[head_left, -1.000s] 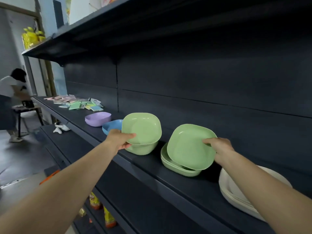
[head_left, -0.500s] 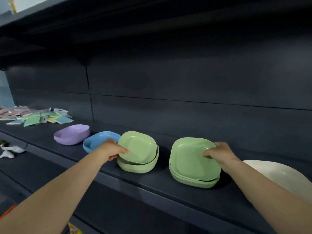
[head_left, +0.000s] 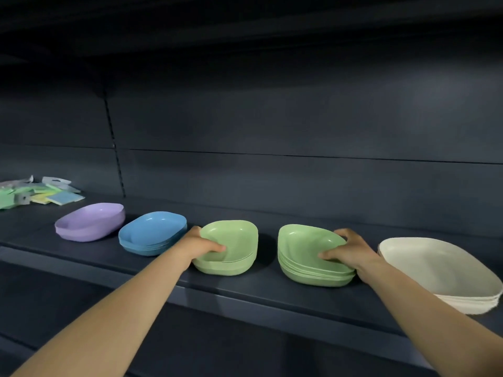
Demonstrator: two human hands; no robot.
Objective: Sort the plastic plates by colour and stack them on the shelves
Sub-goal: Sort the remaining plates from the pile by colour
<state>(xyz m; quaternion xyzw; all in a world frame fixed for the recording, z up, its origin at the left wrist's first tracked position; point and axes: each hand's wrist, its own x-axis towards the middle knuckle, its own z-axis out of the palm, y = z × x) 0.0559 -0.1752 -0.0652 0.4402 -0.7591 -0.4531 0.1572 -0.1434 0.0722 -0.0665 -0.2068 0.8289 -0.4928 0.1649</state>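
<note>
Five stacks of plastic plates stand in a row on the dark shelf. From the left: purple plates, blue plates, a small green stack, a taller green stack and cream plates. My left hand grips the near left rim of the top plate of the small green stack, thumb inside. My right hand holds the right rim of the top plate of the taller green stack, fingers over the edge.
Several flat coloured packets lie at the far left of the shelf. The dark back panel rises close behind the plates. Another shelf overhangs above and a lower shelf juts out below.
Both green plates, held tilted above their stacks a second ago, have come down and now lie flat on them. The view has shifted right and closer to the shelf.
</note>
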